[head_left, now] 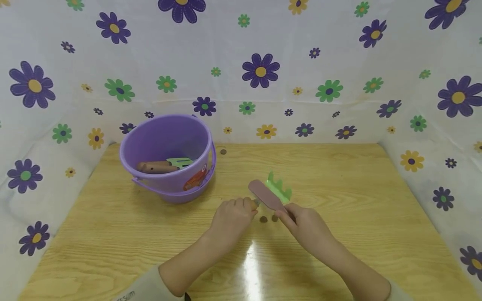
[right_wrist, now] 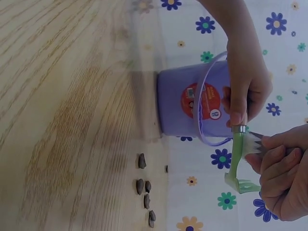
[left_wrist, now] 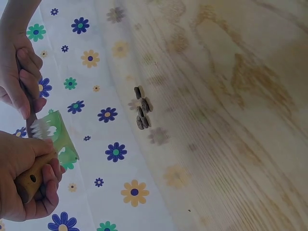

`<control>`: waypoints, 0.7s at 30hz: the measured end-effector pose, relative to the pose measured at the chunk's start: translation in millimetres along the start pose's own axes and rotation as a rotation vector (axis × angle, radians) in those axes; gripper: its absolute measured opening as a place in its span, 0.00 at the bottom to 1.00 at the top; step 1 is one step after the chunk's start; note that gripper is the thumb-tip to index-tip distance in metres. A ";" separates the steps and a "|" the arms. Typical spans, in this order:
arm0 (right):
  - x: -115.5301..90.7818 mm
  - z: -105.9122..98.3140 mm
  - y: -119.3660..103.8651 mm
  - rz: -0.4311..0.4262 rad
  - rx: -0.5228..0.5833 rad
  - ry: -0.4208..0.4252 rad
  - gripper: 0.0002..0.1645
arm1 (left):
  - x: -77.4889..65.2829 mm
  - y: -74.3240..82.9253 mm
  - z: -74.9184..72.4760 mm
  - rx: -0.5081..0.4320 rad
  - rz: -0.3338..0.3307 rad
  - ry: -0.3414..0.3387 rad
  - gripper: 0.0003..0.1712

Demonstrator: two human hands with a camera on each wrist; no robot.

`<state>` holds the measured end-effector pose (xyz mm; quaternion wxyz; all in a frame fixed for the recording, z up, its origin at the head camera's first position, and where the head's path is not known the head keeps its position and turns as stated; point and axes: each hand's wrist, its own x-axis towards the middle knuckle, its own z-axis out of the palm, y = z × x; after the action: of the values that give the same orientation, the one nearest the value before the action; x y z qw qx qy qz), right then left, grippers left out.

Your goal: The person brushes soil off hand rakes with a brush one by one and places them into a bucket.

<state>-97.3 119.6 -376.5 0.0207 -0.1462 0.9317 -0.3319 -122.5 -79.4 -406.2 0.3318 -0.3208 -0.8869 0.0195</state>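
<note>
My left hand (head_left: 230, 220) grips the wooden handle (left_wrist: 34, 177) of a small green hand rake (head_left: 279, 189), its tined head lifted above the table. In my right hand (head_left: 309, 228) is a brush (head_left: 265, 195) with a flat mauve-brown back, held by its handle. White bristles (left_wrist: 40, 129) touch the rake near its head in the left wrist view. Under the tools, several small dark clumps (right_wrist: 141, 161) lie on the wooden table (head_left: 339, 179).
A purple bucket (head_left: 171, 186) stands on the table to the left, its handle folded down. Inside are brown handles (head_left: 156, 167) and a green tool head (head_left: 180, 162). One dark clump (head_left: 223, 151) sits by the back edge. Flowered white cloth (head_left: 226, 50) walls the back and sides.
</note>
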 end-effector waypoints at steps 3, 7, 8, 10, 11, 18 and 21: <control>1.3 -0.7 0.7 0.002 -0.041 0.021 0.18 | 0.0 0.1 -1.2 0.011 0.002 -0.012 0.20; 2.4 -0.3 2.2 0.003 -0.104 0.042 0.17 | 0.1 -0.1 -2.9 0.006 -0.004 -0.029 0.20; 2.3 0.1 2.8 -0.003 -0.119 0.049 0.17 | -0.2 -0.2 -3.5 0.004 -0.007 -0.032 0.20; 1.8 0.7 4.3 -0.016 -0.142 0.061 0.17 | -0.9 -0.3 -4.5 -0.006 -0.008 -0.037 0.20; 1.7 1.2 5.3 -0.024 -0.155 0.067 0.17 | -1.4 -0.2 -5.1 -0.013 -0.007 -0.037 0.19; 0.2 3.0 11.7 -0.039 -0.263 0.089 0.17 | -3.7 0.6 -5.7 0.012 0.019 -0.018 0.20; -0.2 3.3 13.2 -0.054 -0.336 0.117 0.17 | -3.4 1.1 -5.0 0.034 0.022 -0.014 0.20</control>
<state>-100.1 127.4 -387.4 -0.0672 -0.1530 0.9694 -0.1799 -116.9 -81.4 -404.5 0.3305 -0.3248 -0.8852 0.0404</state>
